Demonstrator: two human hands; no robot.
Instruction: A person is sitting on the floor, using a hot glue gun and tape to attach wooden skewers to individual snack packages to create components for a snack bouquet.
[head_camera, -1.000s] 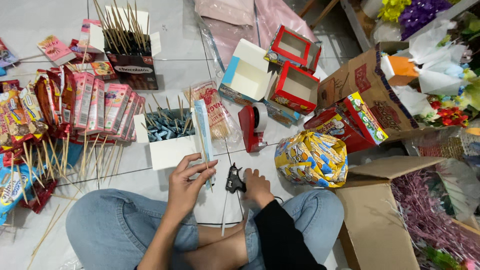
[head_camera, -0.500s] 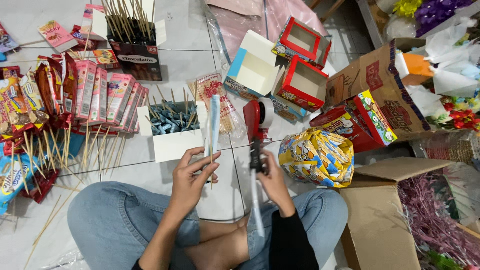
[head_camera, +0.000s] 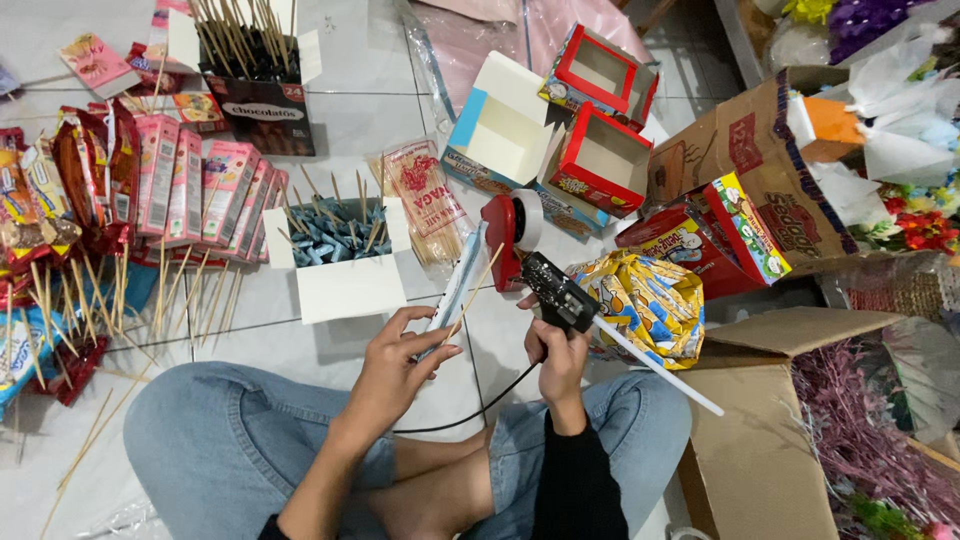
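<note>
While the person sits cross-legged on the tiled floor (head_camera: 380, 110), the left hand (head_camera: 400, 360) has its grip closed around the lower end of a long, narrow snack packet (head_camera: 458, 290) with a wooden skewer (head_camera: 470, 293) laid along it; thumb and fingers pinch both together. The packet slants up and to the right from the hand, its top end near a red tape dispenser (head_camera: 508, 235).

The right hand (head_camera: 560, 362) is wrapped fully around the handle of a black glue gun (head_camera: 553, 288). A white glue stick (head_camera: 660, 365) projects from the gun's rear, down and to the right, and a black cord (head_camera: 480, 410) runs from the handle across the lap. The gun's nozzle points up and to the left, close to the tape dispenser; whether it touches the packet cannot be told.

Just beyond the left hand stands an open white box (head_camera: 345, 285) filled with blue packets already fitted with skewers. Beside it lies a clear bag of bare skewers (head_camera: 425, 205). To the left, pink cartons (head_camera: 190, 190) and red snack packs on sticks lie in rows on the floor, with loose skewers scattered among them. A dark box (head_camera: 262, 110) holding upright skewers stands further back.

To the right of the glue gun lies a yellow and blue foil bag (head_camera: 645, 300). Behind it are two empty red boxes (head_camera: 605, 160) and a brown cardboard carton (head_camera: 780, 170).
</note>
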